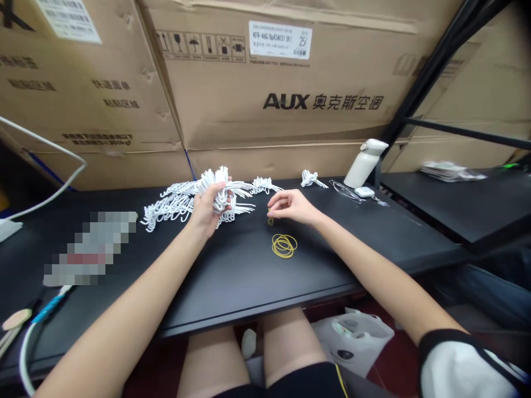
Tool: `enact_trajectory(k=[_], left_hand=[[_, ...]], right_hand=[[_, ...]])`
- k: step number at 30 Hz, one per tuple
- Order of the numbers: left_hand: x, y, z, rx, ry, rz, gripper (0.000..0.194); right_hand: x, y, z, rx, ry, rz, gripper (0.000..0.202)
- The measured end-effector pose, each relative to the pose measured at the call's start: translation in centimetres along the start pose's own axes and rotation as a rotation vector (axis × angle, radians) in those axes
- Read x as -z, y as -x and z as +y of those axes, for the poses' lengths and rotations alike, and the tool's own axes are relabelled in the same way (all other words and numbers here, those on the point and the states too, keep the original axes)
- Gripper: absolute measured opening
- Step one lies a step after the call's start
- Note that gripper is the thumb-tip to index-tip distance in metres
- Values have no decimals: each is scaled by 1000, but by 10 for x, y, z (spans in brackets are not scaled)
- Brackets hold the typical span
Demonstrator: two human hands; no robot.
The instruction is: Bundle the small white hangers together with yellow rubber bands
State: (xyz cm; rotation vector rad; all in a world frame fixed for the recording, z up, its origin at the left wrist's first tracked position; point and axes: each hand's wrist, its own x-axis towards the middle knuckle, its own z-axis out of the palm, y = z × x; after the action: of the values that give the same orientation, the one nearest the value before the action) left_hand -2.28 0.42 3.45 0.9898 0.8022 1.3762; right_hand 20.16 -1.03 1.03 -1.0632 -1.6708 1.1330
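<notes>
The work looks partway along: a small white cluster [307,178] beyond the right hand [296,205] seems gathered, though whether anything binds it I cannot tell, and another cluster [262,184] lies between and beyond the hands. Rows of loose white hooks [164,211] spread beside and beyond the left hand [207,207], apparently left to sort. That hand is closed around a bundle of white hooks [216,176], with no band visible on it. The right hand's thumb and fingertips pinch a yellow band [270,221], just above a pile of yellow bands [283,243].
</notes>
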Motion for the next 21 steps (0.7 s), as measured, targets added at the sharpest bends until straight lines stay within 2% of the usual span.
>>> enact_trajectory(k=[3, 8, 14, 21], left_hand=[[0, 1, -1, -13, -19, -7, 37], [0, 2, -4, -41, -47, -29, 38], [-2, 3, -4, -60, -82, -38, 39], [-1, 3, -6, -74, -96, -39, 37]], right_hand=[[-2, 0, 0, -13, -26, 28, 31], [-2, 0, 2, -30, -23, 0, 29], [-1, -2, 6, 82, 76, 66, 28], [0, -1, 3, 95, 128, -28, 21]])
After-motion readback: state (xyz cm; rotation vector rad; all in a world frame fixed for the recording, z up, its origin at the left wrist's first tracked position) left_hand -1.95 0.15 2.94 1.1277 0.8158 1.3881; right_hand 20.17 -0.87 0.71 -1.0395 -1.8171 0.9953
